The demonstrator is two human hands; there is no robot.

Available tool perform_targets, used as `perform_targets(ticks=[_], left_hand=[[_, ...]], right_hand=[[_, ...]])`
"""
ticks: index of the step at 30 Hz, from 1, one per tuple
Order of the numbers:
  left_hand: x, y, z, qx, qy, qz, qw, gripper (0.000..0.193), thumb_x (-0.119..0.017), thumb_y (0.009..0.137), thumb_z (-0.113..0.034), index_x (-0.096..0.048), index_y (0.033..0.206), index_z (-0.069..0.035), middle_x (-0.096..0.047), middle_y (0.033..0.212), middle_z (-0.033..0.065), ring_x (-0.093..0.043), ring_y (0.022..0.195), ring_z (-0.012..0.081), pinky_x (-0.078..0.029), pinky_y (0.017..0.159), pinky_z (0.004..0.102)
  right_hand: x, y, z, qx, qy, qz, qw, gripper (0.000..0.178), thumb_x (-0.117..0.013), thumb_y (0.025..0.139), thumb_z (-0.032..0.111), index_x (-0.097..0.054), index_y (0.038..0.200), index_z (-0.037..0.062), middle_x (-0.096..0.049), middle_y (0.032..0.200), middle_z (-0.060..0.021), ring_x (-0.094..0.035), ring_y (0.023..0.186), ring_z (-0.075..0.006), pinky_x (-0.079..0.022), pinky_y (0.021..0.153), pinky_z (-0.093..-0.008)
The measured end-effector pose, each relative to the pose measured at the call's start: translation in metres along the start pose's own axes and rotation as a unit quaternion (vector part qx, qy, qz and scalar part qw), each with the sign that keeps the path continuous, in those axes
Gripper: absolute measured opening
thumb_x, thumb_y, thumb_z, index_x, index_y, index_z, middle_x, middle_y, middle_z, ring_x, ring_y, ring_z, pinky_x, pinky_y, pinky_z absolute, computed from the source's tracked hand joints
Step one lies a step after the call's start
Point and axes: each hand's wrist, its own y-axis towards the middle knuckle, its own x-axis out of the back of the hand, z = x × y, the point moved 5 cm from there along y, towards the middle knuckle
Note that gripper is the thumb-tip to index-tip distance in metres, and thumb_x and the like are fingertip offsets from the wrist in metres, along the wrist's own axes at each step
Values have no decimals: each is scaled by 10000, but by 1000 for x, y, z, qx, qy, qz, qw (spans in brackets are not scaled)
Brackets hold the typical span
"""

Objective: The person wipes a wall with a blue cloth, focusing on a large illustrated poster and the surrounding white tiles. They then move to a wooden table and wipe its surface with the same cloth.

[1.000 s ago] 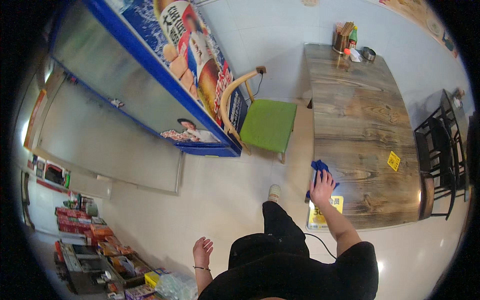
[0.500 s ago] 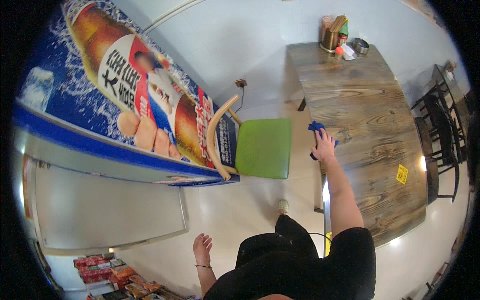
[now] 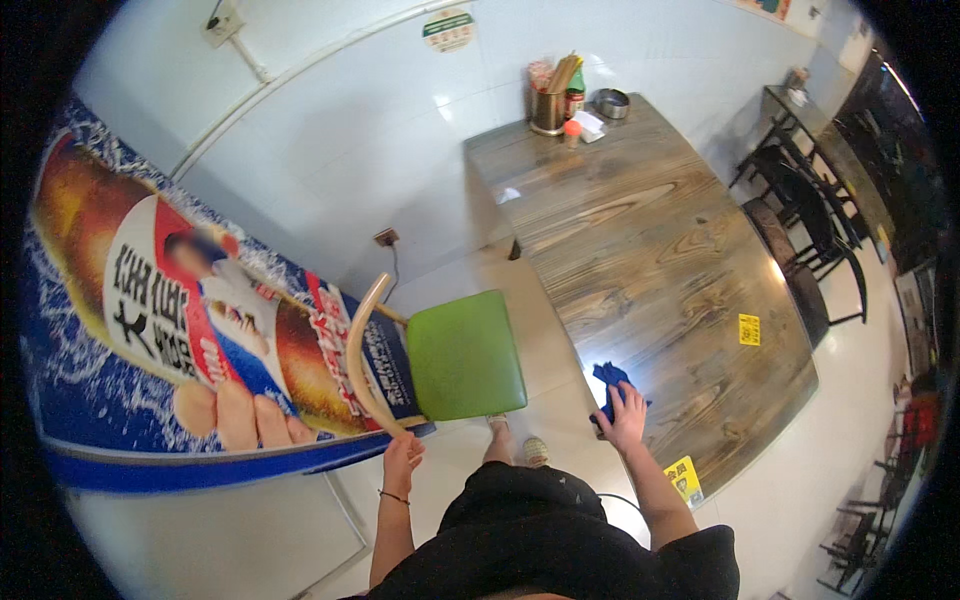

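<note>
My right hand (image 3: 626, 418) presses a crumpled dark blue cloth (image 3: 612, 383) onto the near left edge of a wooden table (image 3: 640, 230); its fingers lie bent over the cloth. To the left of the table stands a chair with a green seat (image 3: 466, 356) and a curved wooden backrest (image 3: 359, 350). My left hand (image 3: 402, 462), with a thin bracelet at its wrist, is at the near end of that backrest, fingers curled against the wood. Part of its grip is hidden.
At the table's wall end are a metal chopstick holder (image 3: 547, 110), a green-capped bottle (image 3: 576, 88), a red-capped shaker (image 3: 572, 134) and a metal bowl (image 3: 611, 102). A printed blue cabinet (image 3: 200, 310) stands left. Dark chairs (image 3: 815, 250) stand beyond the table.
My right hand and the cloth have moved nearer along the table edge. My left hand has come up to the chair's backrest. The view has shifted toward the right.
</note>
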Motion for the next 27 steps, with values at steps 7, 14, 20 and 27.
perform_targets(ticks=[7, 14, 20, 27], left_hand=[[-48, 72, -91, -70, -25, 60, 995, 319, -514, 917, -343, -545, 1116, -96, -606, 968, 41, -588, 867, 152, -451, 748, 296], [-63, 110, -110, -45, 74, 83, 993, 305, -531, 902, -323, -550, 1110, -102, -606, 984, 48, -586, 866, 152, -448, 751, 290], [-170, 98, -127, -141, 152, 273, 939, 268, -532, 911, -280, -570, 1084, -79, -621, 958, 29, -584, 836, 113, -451, 714, 243], [-271, 7, -70, -167, 272, 408, 855, 274, -494, 926, -295, -571, 1076, -79, -602, 930, 4, -570, 859, 115, -438, 739, 244]], right_hand=[[-18, -2, 3, -135, -118, 31, 983, 670, -672, 718, 353, -430, 1272, 65, -356, 1346, -162, -309, 1250, -353, -241, 1027, -502], [-17, 59, 11, -151, -101, 57, 982, 861, -723, 647, 462, -378, 1321, 52, -312, 1379, -191, -286, 1267, -376, -223, 1054, -492], [-8, 82, 1, -165, -37, 137, 976, 786, -669, 710, 480, -385, 1344, 113, -303, 1405, -171, -272, 1295, -364, -215, 1061, -509], [43, -28, 7, -225, 13, -91, 970, 755, -696, 696, 198, -340, 1356, 112, -326, 1364, -235, -379, 1207, -405, -353, 973, -473]])
